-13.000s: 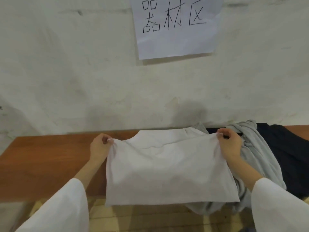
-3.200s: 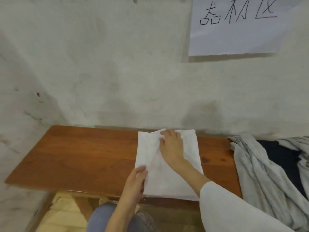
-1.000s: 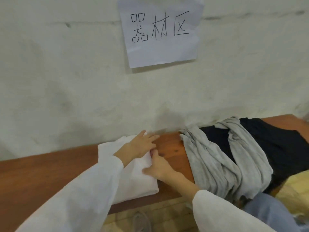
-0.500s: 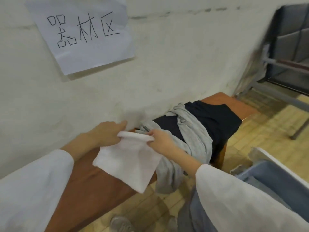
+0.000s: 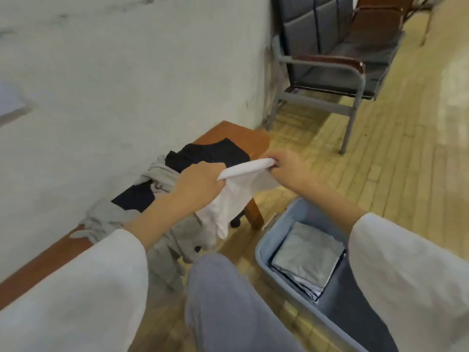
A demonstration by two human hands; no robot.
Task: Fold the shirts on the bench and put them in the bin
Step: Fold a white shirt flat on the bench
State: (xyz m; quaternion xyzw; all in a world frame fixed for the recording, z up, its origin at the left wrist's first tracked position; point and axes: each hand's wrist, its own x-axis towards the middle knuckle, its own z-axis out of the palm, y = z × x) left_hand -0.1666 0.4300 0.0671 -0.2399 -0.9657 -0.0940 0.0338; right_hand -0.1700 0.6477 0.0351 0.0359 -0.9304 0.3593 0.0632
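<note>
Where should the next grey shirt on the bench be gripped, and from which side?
Judging by its pose, grip the grey shirt at the bunched ridge lying over the black shirt, coming from above: that fold stands proud of the bench, whereas its lower part hangs off the front edge.

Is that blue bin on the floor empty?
No. The blue bin already holds a folded grey shirt on top of other folded clothes.

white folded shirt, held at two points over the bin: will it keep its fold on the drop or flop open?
Probably floppy: the white shirt sags and hangs loose below the left hand and right hand, so the fold may slip. It looks thin and light, likely to flutter rather than drop square. Lowering it onto the grey folded stack in the bin seems safer.
</note>
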